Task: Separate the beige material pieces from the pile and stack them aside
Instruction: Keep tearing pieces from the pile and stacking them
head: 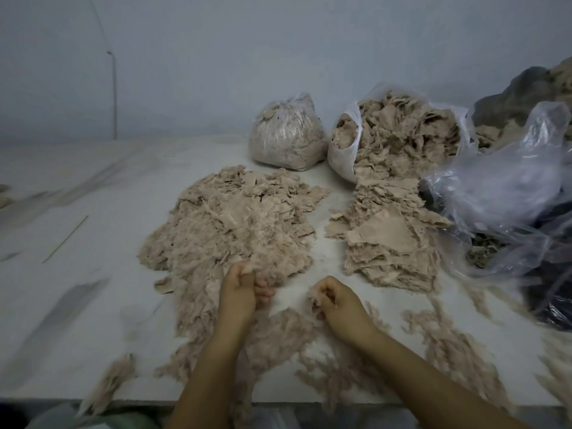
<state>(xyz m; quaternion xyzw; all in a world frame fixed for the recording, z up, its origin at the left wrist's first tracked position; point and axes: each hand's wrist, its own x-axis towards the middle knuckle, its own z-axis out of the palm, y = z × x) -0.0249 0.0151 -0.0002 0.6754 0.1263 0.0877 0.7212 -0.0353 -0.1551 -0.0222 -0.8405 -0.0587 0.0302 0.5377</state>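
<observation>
The pile (229, 224) of loose beige material occupies the centre of the frame on a white table (93, 243), its near edge reaching both hands. The left hand (240, 292), lower centre, has its fingers curled around a tuft at the pile's near edge. The right hand (335, 300), just right of it and apart from it, is closed with small wisps of fibre pinched at the fingertips; whether it grips a full piece cannot be told. Separated flat pieces lie in a stack (393, 243) at centre right, well apart from both hands, with a strip of bare table between stack and pile. Behind the stack an open white bag (343, 150) spills more beige pieces. A tied clear bag (286, 134) stands left of it. Crumpled clear plastic (501, 187) covers the right edge, hiding what lies beneath. Loose fluff (448, 342) is scattered along the lower right. The left side of the frame is motion-blurred; the streaks there cannot be identified. Both forearms are cut off at the bottom edge.
</observation>
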